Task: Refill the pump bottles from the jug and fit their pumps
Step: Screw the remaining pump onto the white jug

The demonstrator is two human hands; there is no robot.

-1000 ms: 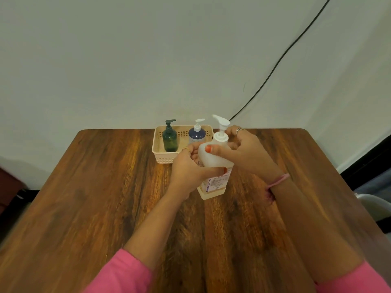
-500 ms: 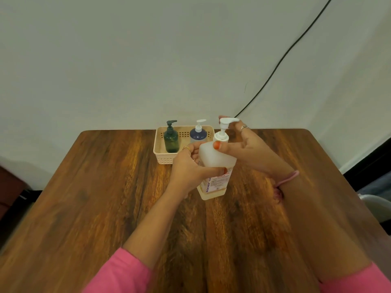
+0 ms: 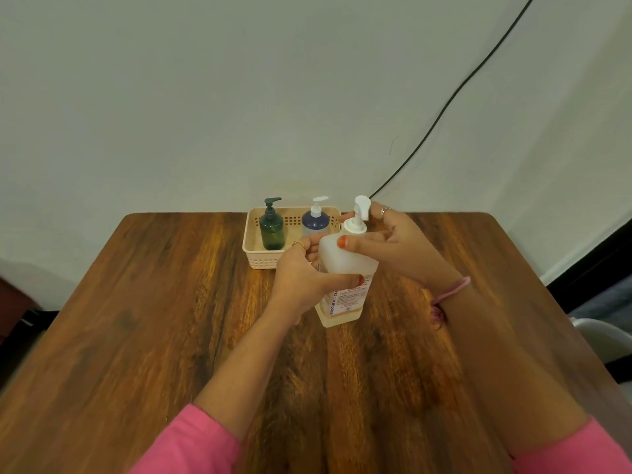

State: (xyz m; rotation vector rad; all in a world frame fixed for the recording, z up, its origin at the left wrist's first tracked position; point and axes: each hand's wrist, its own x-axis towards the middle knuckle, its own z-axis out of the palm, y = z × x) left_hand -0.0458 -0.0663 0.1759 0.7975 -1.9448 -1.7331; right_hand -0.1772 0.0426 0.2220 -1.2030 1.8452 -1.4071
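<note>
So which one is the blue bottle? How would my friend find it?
Look at the far edge of the wooden table, where a cream basket sits against the wall. Two small pump bottles stand inside it. The blue bottle is the one on the right, round-bodied with a white pump, while its neighbour, the green bottle, is taller with a dark pump.

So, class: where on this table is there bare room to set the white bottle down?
Bare wood lies left of the basket and across the near table. It is crowded around the white bottle, between both hands.
</note>
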